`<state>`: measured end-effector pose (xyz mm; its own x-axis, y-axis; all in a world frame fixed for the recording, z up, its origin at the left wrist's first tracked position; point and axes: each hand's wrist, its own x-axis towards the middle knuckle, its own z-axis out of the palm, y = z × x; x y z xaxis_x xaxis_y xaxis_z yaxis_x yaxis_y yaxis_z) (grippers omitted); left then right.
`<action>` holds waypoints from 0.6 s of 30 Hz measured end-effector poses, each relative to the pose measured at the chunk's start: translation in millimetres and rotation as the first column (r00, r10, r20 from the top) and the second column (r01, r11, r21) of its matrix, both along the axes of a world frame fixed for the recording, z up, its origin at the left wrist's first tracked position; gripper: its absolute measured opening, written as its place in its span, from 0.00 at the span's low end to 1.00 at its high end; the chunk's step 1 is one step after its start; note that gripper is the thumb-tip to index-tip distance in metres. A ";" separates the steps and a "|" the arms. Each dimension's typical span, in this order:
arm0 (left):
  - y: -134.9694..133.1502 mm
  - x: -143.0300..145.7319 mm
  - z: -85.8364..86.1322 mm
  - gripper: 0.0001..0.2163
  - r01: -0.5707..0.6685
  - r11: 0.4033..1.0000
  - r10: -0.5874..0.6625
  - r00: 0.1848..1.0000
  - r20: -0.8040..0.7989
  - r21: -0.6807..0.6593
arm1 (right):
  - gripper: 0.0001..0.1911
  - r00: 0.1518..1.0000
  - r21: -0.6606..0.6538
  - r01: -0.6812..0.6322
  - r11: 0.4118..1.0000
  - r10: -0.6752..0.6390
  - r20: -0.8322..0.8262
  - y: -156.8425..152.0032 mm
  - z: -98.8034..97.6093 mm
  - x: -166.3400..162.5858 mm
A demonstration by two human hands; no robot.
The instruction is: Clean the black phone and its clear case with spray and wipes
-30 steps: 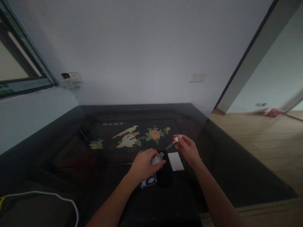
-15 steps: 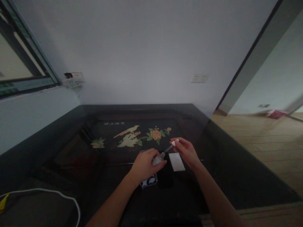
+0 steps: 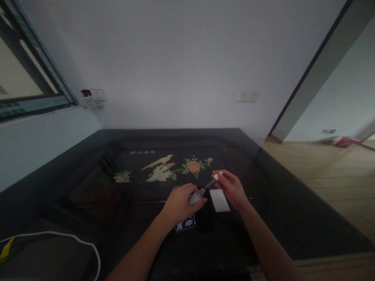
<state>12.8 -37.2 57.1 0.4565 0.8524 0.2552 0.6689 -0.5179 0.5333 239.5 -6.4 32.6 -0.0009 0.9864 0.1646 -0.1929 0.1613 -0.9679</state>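
Note:
My left hand [image 3: 182, 201] is closed round a small whitish bottle [image 3: 195, 198], tilted with its neck toward the right. Between the fingers of my right hand [image 3: 231, 189] is the white top of a dropper [image 3: 208, 185]. Its clear tube slants down to the bottle's mouth; whether the tip is inside I cannot tell. Partly under my left hand lies a phone case [image 3: 185, 224] with a black and white pattern. A dark flat thing, perhaps a phone [image 3: 205, 220], rests beside it. Close to my right hand, a folded white cloth or tissue [image 3: 219, 200] lies flat.
The glossy black table [image 3: 281, 210] carries an inlaid picture of birds and flowers [image 3: 160, 173]. A white cable [image 3: 58, 233] with a yellow tag [image 3: 6, 249] curves over the left front. Behind the table stands a wall with sockets [image 3: 247, 96].
Both hands keep their hold on the bottle and the dropper, nearly still. The whole view has shifted very slightly.

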 end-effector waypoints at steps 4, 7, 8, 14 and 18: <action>0.5 -0.3 -1.0 0.13 0.007 1.000 -0.007 1.000 0.003 0.005 | 0.15 0.996 0.007 0.052 0.999 -0.051 -0.078 1.7 3.3 2.9; 0.1 -0.7 -1.8 0.12 0.009 1.000 -0.009 1.000 0.004 0.013 | 0.15 0.999 0.007 0.021 1.000 -0.021 -0.024 0.4 3.9 1.3; -0.1 -0.8 -2.0 0.13 0.009 1.000 -0.009 1.000 0.004 0.016 | 0.15 1.000 0.007 0.008 1.000 -0.008 -0.001 -0.3 3.6 0.4; 0.4 -0.5 -2.8 0.12 0.012 1.000 -0.013 1.000 0.017 0.020 | 0.16 0.991 -0.001 -0.066 0.998 0.066 0.114 -4.0 1.3 -4.1; 1.2 -0.3 -4.1 0.13 0.011 1.000 -0.011 1.000 0.015 0.014 | 0.16 0.975 -0.009 -0.151 0.988 0.151 0.165 -6.0 3.9 -8.4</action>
